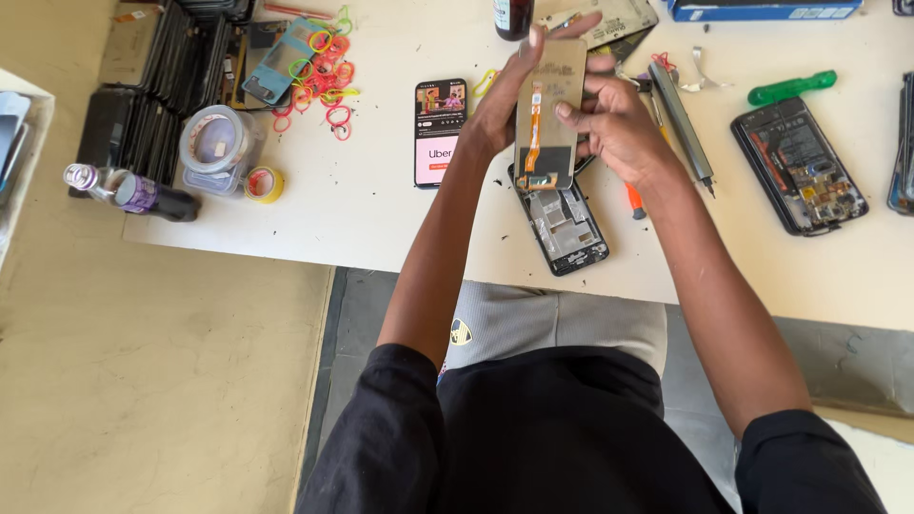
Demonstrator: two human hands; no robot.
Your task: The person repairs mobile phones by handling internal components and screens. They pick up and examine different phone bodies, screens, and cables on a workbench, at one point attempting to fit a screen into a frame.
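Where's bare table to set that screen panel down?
Widest bare patch: the table front, between the yellow tape roll and the opened phone frame. Another lies between that frame and the opened phone at right, toward the near edge. Crowded: the far left with rubber bands and stacked phones, and behind both hands.

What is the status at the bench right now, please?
Left hand and right hand both grip the phone screen panel, raised above the open phone frame. Screwdriver lies beside the right hand. Nothing blocking.

left hand [503, 107] raised, right hand [619, 128] pinching
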